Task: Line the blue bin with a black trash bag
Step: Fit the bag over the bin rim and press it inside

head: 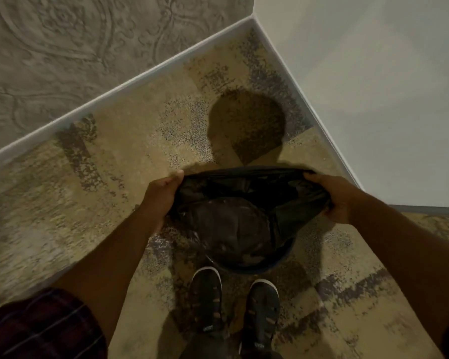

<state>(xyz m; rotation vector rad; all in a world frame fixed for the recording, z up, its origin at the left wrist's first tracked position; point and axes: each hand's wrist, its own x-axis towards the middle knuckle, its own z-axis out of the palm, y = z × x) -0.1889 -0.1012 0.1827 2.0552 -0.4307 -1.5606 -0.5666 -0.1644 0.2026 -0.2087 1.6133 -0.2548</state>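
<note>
- In the corner of a room, on patterned tan carpet (119, 161): a black trash bag (244, 203) stretched open between two hands, directly ahead of a pair of dark shoes (233, 301) with pale toe rims.
- Left hand (163, 195) closed on the bag's left edge, thumb on top, fingers curled under the bunched plastic.
- Right hand (332, 198) closed on the bag's right edge, plastic gathered in the fist, knuckles toward the wall.
- Bag mouth pulled wide from hand to hand, far rim drawn into a taut line, near rim sagging lower.
- Bag body hanging down into the blue bin (283, 260); only a thin bluish arc of the bin's rim visible at the lower right, below the plastic, just beyond the toes.
- A rounded, wrinkled dark bulge inside the open mouth, probably the bag's lower part sitting in the bin, though too dim to say for sure.
- Hard to tell whether the bag's edge is folded over the bin's rim anywhere; held above it on the left and right.
- Plaid sleeve (42, 325) at the lower left corner.
- White baseboard (130, 89) meeting a second one at the corner, embossed grey wall (62, 42) on the left, plain pale wall (373, 73) on the right.
- Round dark shadow (246, 125) on the carpet beyond the bag.
</note>
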